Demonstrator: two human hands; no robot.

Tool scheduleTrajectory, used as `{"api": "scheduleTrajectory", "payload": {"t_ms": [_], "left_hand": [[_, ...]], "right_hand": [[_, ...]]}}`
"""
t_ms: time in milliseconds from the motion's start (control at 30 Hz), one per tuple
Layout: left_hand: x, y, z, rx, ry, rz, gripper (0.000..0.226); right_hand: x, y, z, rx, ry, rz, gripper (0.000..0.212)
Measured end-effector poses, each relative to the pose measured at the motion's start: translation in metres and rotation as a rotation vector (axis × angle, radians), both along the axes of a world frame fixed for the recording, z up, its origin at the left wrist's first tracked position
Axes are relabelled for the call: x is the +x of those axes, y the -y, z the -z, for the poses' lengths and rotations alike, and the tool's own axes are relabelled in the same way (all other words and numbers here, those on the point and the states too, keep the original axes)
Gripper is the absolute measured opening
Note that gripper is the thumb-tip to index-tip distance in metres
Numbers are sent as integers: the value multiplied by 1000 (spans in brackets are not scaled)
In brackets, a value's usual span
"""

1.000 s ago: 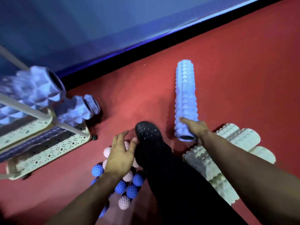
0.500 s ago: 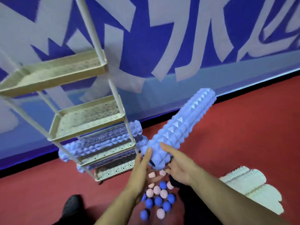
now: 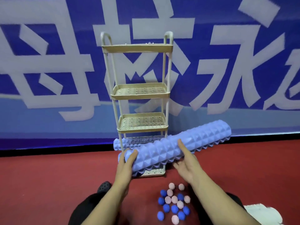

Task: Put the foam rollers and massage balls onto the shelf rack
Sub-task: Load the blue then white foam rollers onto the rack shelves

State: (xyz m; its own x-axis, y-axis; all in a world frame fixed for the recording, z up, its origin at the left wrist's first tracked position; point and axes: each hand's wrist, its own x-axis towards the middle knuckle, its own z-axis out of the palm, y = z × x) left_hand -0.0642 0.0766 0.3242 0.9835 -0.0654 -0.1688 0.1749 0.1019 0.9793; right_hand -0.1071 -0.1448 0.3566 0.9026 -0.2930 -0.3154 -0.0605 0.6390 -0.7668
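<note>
I hold a long lavender foam roller (image 3: 186, 143) across the front of the cream shelf rack (image 3: 138, 95), its right end tilted up. My left hand (image 3: 125, 161) grips its near left end. My right hand (image 3: 185, 161) cups it from below near the middle, thumb on top. Behind it, another lavender roller (image 3: 123, 143) lies on a lower tier, its left end sticking out past the rack. The upper tiers hold nothing. Several blue and pink spiky massage balls (image 3: 174, 203) lie clustered on the red floor between my arms.
A white ridged foam roller (image 3: 263, 213) shows at the lower right corner. A blue banner wall (image 3: 48, 78) stands right behind the rack. My black shoe (image 3: 104, 186) and dark trouser legs are at the bottom.
My right hand lifted the lavender roller off the floor and my left hand left the balls to join it. The roller swung level across the rack front as my view rose.
</note>
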Motion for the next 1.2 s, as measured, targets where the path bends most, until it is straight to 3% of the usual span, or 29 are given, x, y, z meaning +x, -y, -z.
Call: {"api": "scheduleTrajectory", "payload": {"t_ms": [67,200,400,500,667,833,933,1067,1200], "left_hand": [[-3,-25,-11,-7,62,-54,55],[7,-63,-11,-36,97,-149,79],[25,-86,-13,31,157,-168,97],[41,-95,-15,81,194,-172,101],[65,-103,-5,119,208,-176,68],[82,-105,11,148,165,-140,101],[93,-95,24,158,140,-140,89],[115,-59,47,159,51,-100,33],[146,-22,75,132,-126,-39,39]], "right_hand": [[0,3,-7,6,-23,2,63],[4,-6,-8,33,-141,40,90],[36,-33,-5,39,-197,-54,53],[58,-45,3,12,-253,-74,63],[89,-54,16,114,-271,-150,56],[102,-50,40,231,-303,-182,61],[106,-38,64,308,-301,-215,66],[110,-11,84,337,-321,-137,57],[124,21,110,278,-390,1,64]]}}
